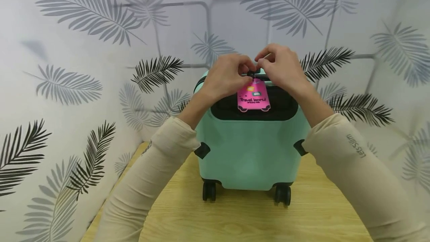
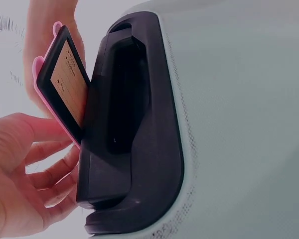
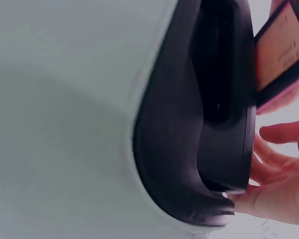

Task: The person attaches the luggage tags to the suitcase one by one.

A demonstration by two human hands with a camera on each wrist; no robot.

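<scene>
A pink luggage tag (image 1: 253, 93) printed "Travel World" hangs against the black handle panel (image 1: 285, 104) of a mint-green suitcase (image 1: 250, 152). My left hand (image 1: 226, 74) pinches the tag's black strap (image 1: 251, 74) just above the tag. Close beside it, my right hand (image 1: 282, 64) has thumb and forefinger brought together at the strap's upper part; the fingers hide most of the strap. In the left wrist view the tag's back (image 2: 72, 82) shows an orange card in a black frame, tilted away from the suitcase's black handle (image 2: 109, 169).
The suitcase stands upright on black wheels (image 1: 283, 194) on a light wood-grain table (image 1: 242, 219). Behind and to the left is a wall (image 1: 188, 25) with a grey and black leaf pattern. Black corner pieces (image 1: 202, 150) sit on the suitcase's sides.
</scene>
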